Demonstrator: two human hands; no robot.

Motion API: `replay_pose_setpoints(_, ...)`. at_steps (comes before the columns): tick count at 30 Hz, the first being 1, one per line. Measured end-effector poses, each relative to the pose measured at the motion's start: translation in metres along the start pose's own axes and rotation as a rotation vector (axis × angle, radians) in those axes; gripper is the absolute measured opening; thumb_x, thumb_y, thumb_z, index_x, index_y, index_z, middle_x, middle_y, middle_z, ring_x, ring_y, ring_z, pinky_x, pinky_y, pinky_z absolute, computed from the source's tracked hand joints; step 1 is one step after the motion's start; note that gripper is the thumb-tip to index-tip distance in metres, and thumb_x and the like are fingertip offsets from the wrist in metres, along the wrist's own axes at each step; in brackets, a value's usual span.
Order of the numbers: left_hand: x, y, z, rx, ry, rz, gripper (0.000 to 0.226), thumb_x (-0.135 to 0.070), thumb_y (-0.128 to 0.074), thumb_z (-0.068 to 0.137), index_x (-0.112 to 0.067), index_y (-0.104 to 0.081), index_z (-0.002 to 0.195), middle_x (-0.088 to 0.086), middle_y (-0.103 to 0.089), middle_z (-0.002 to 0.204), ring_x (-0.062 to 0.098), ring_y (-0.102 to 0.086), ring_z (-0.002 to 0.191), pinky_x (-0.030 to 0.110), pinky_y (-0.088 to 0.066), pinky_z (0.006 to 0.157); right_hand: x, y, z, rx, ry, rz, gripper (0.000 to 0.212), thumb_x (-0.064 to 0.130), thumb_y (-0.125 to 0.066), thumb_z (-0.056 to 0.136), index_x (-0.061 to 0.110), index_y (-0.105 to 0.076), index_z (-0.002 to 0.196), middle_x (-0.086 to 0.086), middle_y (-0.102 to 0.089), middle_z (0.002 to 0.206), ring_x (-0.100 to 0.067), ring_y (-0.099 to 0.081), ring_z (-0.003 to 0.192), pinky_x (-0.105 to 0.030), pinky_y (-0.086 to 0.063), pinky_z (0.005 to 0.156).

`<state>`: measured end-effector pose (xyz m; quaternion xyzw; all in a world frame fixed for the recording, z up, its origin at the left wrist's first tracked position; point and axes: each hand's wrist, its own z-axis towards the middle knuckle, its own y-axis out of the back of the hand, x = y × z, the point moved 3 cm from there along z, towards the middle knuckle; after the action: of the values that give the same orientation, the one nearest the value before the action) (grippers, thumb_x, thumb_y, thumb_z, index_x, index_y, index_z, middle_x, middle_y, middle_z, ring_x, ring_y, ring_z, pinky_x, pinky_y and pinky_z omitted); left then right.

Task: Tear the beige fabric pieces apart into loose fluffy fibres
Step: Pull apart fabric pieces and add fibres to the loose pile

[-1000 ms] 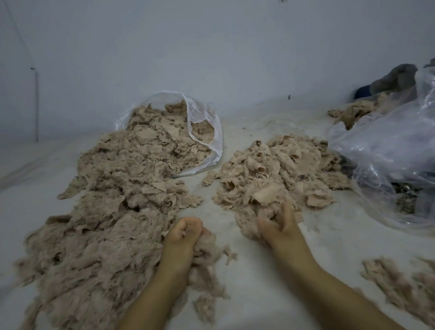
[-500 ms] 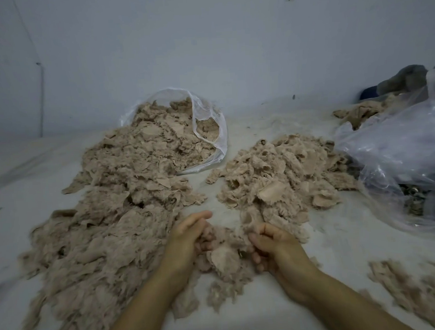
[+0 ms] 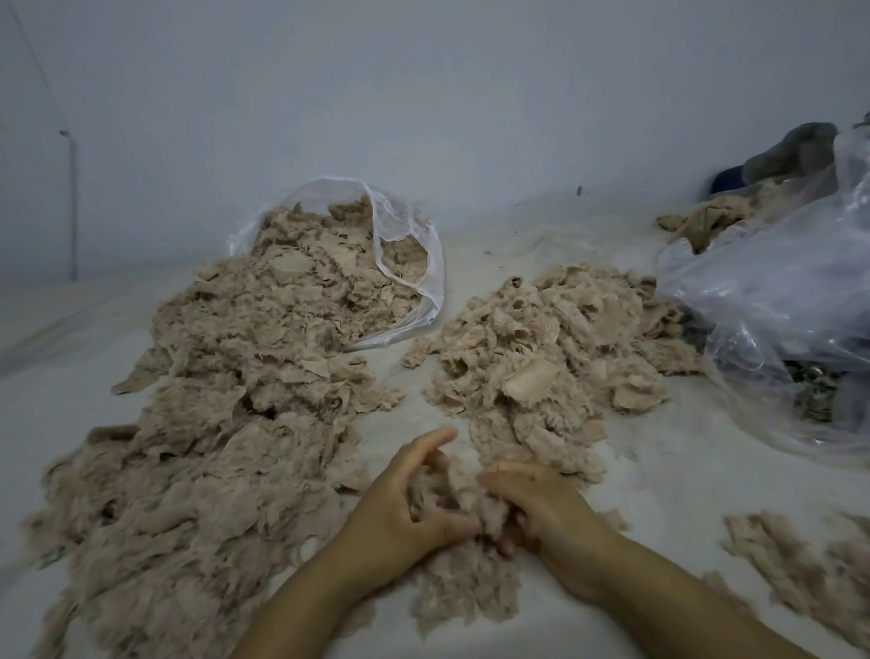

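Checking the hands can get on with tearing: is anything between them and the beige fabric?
Nothing visible. The left hand and right hand both grip the same fabric clump directly.

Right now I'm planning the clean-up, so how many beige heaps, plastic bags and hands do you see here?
Beige heaps: 5: big left heap, middle heap, clump gripped by both hands, near-right heap, far-right heap.
Clear plastic bags: 2: back bag, right bag.
Hands: 2: left hand, right hand.
Total: 9

Dim flat light, soft shadows, blurred lower corners, wide-angle bending at edges
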<state>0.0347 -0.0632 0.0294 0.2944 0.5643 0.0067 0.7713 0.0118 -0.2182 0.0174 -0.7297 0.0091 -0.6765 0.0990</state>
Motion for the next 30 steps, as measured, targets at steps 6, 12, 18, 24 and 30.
replay_pose_setpoints(6, 0.0, -0.004, 0.001, -0.076, 0.114, -0.246, 0.029, -0.006, -0.046, 0.096, -0.007, -0.049, 0.068, -0.002, -0.042, 0.048, 0.008, -0.031, 0.038, 0.02, -0.025, 0.041, 0.003, -0.001, -0.004, 0.042, 0.003, -0.026, 0.048, 0.055, -0.058, 0.086, 0.007, -0.057, 0.091, -0.007, -0.059, 0.064, -0.017, -0.055, 0.049, -0.025, -0.043, 0.043)
replay_pose_setpoints(12, -0.002, -0.007, 0.001, -0.168, 0.078, -0.269, 0.035, -0.026, -0.053, 0.093, -0.014, -0.051, 0.06, -0.004, -0.048, 0.047, 0.008, -0.04, 0.04, 0.016, -0.033, 0.04, -0.002, -0.005, -0.005, -0.035, 0.147, -0.367, 0.015, 0.014, -0.068, 0.085, 0.025, -0.059, 0.09, 0.005, -0.061, 0.077, -0.002, -0.057, 0.055, -0.018, -0.045, 0.052)
replay_pose_setpoints(18, 0.005, -0.005, 0.003, -0.02, 0.017, -0.073, 0.024, -0.037, -0.074, 0.077, -0.036, -0.061, 0.097, -0.015, -0.07, 0.089, 0.0, -0.065, 0.08, 0.011, -0.046, 0.066, -0.002, 0.0, -0.003, -0.047, 0.079, -0.114, 0.013, 0.009, -0.048, 0.097, -0.001, -0.053, 0.092, -0.008, -0.055, 0.053, -0.021, -0.048, 0.045, -0.027, -0.037, 0.042)
replay_pose_setpoints(24, 0.007, -0.004, 0.004, -0.041, -0.007, 0.145, 0.041, -0.05, -0.08, 0.064, -0.044, -0.057, 0.097, -0.016, -0.067, 0.092, 0.0, -0.064, 0.081, 0.022, -0.052, 0.072, 0.002, 0.005, 0.0, -0.164, 0.235, -0.215, 0.013, 0.007, -0.068, 0.084, 0.018, -0.061, 0.087, 0.011, -0.059, 0.064, -0.009, -0.054, 0.059, -0.02, -0.046, 0.054)
replay_pose_setpoints(30, 0.001, -0.002, 0.005, -0.062, -0.016, -0.014, 0.014, -0.019, -0.059, 0.092, -0.023, -0.07, 0.086, -0.017, -0.069, 0.075, -0.007, -0.06, 0.067, 0.009, -0.044, 0.064, 0.004, 0.006, 0.0, -0.142, 0.242, -0.077, 0.007, 0.003, -0.057, 0.092, 0.007, -0.056, 0.087, -0.002, -0.065, 0.062, -0.011, -0.059, 0.052, -0.023, -0.046, 0.044)
